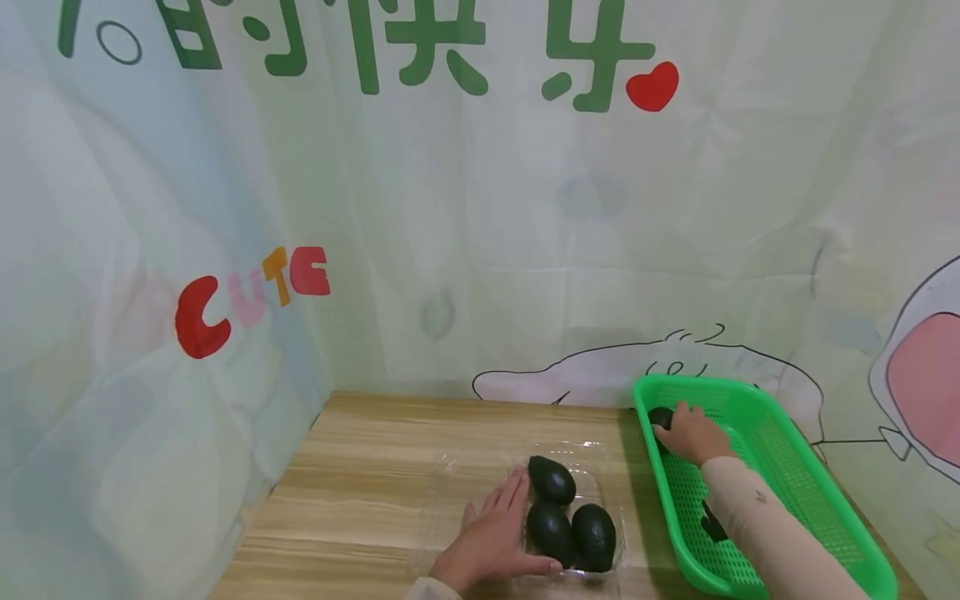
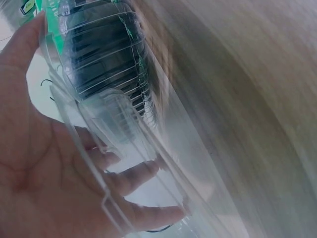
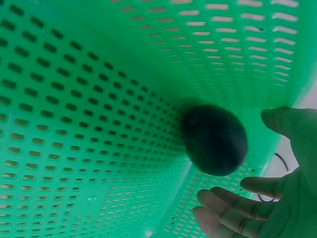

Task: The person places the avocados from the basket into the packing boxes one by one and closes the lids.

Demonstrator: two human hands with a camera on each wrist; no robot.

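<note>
Right grip, spread, empty, should fully cup avocado in basket; left grip, unclenched, should steady clamshell.

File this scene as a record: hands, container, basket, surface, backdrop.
Left hand: touching the clear container, fingers extended
Right hand: inside the green basket, beside a dark avocado, with a gap in the right wrist view
Container contents: three avocados
Basket position: right of the container
Surface: wood-grain table
Backdrop: printed sheet with a red heart
</note>
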